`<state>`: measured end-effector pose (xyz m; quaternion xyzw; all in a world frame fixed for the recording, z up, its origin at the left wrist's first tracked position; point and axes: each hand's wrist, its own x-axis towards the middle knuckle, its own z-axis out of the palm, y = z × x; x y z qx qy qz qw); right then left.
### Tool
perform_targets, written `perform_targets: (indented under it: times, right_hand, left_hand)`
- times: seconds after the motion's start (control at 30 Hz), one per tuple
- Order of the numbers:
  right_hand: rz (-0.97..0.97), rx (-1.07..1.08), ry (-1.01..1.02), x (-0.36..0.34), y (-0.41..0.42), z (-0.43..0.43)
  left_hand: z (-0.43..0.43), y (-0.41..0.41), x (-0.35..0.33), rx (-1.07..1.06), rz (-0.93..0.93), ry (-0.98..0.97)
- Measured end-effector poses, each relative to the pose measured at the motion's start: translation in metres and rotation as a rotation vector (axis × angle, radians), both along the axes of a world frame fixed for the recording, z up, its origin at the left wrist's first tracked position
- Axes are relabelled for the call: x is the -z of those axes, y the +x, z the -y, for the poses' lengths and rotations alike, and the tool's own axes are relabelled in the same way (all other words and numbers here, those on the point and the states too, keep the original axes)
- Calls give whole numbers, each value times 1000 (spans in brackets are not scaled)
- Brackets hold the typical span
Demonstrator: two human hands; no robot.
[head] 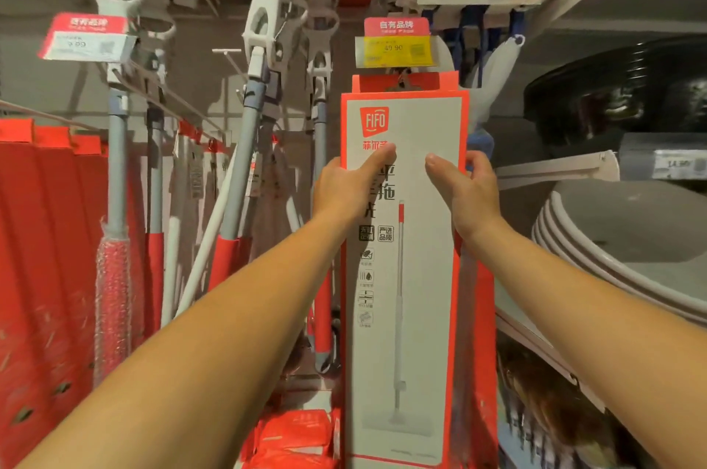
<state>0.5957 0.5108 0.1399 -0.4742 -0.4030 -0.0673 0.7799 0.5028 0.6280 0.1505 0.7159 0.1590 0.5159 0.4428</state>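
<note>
A tall red-bordered white cardboard mop box (405, 277) hangs upright at centre frame. Both forearms stretch forward. The left hand (346, 187) grips its left edge, thumb across the front; the right hand (466, 193) grips the right edge, fingers seemingly wrapped behind.

Tight on both sides of the mop box, open in front

Left hand (344, 189) & right hand (466, 193) grip the mop box (401, 277) by its edges. L of box: hanging mop poles (248, 162) crowd close, narrow gaps only. R of box: shelf rail (554, 170) & stacked grey basins (612, 246) near. Above box: yellow price tag (396, 49) just over the top. Front of box: free room, both forearms pass.
</note>
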Motion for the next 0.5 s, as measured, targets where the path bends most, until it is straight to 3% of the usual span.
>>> perform_targets:
  times: [0.5]
  right_hand:
    - [-21,-47,3,-15,13,-32]
  left_hand:
    - [-21,-2,-22,-72,-20,29]
